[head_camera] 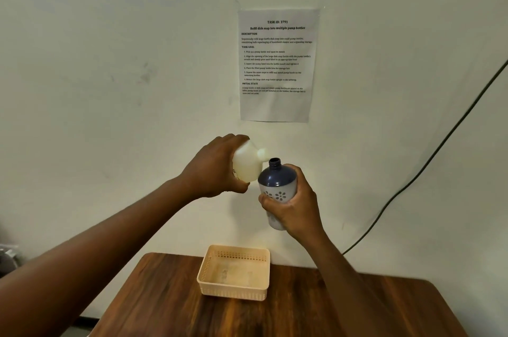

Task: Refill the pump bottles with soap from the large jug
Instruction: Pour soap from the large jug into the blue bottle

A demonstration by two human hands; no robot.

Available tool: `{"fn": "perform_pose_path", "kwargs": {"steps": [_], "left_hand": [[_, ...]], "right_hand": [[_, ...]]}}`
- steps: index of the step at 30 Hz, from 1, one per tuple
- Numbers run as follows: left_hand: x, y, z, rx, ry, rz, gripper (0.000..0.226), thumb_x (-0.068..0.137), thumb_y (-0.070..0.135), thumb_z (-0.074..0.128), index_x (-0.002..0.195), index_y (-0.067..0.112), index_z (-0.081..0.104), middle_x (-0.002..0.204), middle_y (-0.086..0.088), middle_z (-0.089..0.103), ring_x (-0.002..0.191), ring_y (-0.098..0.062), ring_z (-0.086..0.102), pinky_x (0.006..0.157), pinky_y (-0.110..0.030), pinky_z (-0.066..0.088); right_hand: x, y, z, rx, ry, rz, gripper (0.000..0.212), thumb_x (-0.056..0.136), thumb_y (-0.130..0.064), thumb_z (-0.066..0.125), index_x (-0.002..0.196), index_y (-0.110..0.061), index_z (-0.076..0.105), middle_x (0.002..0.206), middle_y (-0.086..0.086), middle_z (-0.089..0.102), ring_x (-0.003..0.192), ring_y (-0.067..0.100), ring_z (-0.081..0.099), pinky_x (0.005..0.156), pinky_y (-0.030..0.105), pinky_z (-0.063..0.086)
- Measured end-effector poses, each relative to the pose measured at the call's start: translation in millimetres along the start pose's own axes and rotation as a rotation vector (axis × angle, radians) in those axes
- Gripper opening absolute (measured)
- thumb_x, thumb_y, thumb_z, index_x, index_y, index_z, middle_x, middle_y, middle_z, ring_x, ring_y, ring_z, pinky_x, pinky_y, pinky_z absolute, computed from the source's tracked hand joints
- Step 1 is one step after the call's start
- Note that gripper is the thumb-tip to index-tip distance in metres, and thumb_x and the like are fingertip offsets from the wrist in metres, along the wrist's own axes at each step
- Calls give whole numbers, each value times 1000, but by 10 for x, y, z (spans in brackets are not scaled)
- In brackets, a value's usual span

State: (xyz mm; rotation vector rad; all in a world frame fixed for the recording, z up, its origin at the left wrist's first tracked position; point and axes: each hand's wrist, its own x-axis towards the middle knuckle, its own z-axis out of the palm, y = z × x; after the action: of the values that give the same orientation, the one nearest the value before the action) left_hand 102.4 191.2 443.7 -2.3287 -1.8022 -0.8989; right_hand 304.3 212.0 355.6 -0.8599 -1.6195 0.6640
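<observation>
My left hand (213,167) grips a translucent white soap jug (248,162), tipped over to the right so its spout sits just left of and level with the open neck of a pump bottle. The pump bottle (276,185) has a dark blue top and a pale lower body with flower marks; it has no pump head on. My right hand (295,206) wraps around its lower half. Both are held up in the air in front of the wall, well above the table. No stream of soap is visible.
A wooden table (302,309) lies below with a beige plastic basket (235,272) near its far edge. A printed task sheet (277,64) is taped to the wall. A black cable (428,163) runs down the wall at the right.
</observation>
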Motion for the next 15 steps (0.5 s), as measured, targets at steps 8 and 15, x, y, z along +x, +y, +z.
{"fn": "perform_pose_path", "kwargs": {"steps": [8,15], "left_hand": [[82,25,-93,107,-50,45,89,58,36,89,139,27,52,117,5,62,105,-23,56,85,-41,53],[128,57,-191,197,-70,88,86,59,37,88,137,27,53,116,6,62,100,-23,54,83,-40,51]], "right_hand": [[-12,0,-16,-11,17,-13,69,63,-51,81,121,-45,45,109,-39,52,105,-6,54,69,6,49],[-13,14,-22,-12,14,-10,69,67,-43,84,123,-41,44,107,-40,53,104,-8,54,70,6,49]]}}
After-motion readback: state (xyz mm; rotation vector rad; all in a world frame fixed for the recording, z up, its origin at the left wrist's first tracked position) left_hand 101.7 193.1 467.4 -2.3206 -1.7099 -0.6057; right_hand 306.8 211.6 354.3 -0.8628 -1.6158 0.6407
